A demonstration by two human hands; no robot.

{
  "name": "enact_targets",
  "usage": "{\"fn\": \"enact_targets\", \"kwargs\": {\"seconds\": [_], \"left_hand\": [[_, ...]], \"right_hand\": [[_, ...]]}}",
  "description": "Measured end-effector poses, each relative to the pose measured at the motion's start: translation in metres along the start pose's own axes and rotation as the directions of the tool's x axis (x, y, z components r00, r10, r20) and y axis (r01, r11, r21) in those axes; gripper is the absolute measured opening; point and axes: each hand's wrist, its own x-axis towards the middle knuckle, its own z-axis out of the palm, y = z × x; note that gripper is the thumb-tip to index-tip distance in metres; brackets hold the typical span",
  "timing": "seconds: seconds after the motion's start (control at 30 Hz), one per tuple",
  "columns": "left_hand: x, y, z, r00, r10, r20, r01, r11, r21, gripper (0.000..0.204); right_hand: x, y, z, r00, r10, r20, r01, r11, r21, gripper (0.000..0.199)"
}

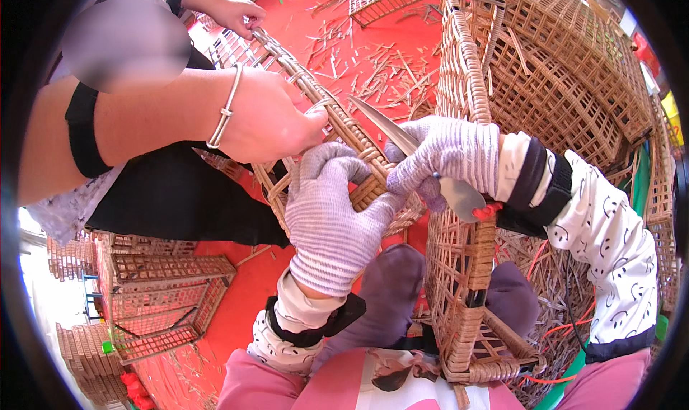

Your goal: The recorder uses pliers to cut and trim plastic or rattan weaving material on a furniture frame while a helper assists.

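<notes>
My left hand (334, 213), in a grey-and-white striped knit glove, is closed on the braided rim of a brown wicker basket (323, 94) lying at a slant before me. In the same kind of glove, my right hand (456, 155) grips metal scissors (387, 126) with a small rivet and a red piece by the handle. Their pointed blade runs up and left beside the rim. The right fingers are close to the weave near my left thumb; whether they touch it is hidden. A co-worker's bare hand (276, 116) presses on the same basket just beyond my left hand.
The co-worker's other hand (240, 15) rests at the basket's far end. Upright by my right knee stands another wicker frame (459, 281), with large baskets (567, 66) behind it. Cane scraps (380, 69) litter the red floor (251, 288). More baskets (165, 302) lie lower left.
</notes>
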Motion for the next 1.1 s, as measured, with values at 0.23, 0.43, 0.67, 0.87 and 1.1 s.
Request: {"fn": "enact_targets", "kwargs": {"seconds": [0.23,0.43,0.67,0.87,1.1], "left_hand": [[-0.001,-0.007,-0.001,0.998,0.039,0.049,-0.038,0.999,-0.018,0.030],[-0.003,-0.008,-0.004,0.997,0.022,0.068,-0.021,1.000,-0.011,0.031],[-0.005,-0.007,-0.001,0.992,0.117,0.040,-0.116,0.993,-0.009,0.027],[-0.005,-0.013,-0.002,0.992,0.119,0.038,-0.117,0.992,-0.038,0.036],[-0.003,-0.012,-0.003,0.906,0.335,0.258,-0.421,0.776,0.470,0.069]], "right_hand": [[0.002,-0.001,0.004,0.999,-0.036,0.014,0.038,0.992,-0.121,0.029],[0.005,0.005,0.004,0.997,-0.068,0.020,0.070,0.988,-0.134,0.025],[-0.003,0.014,0.015,0.984,-0.139,-0.108,0.134,0.990,-0.054,0.022],[-0.013,0.009,0.015,0.992,-0.104,-0.076,0.101,0.994,-0.037,0.031],[-0.041,0.019,0.016,0.825,-0.349,-0.444,0.527,0.757,0.385,0.025]]}}
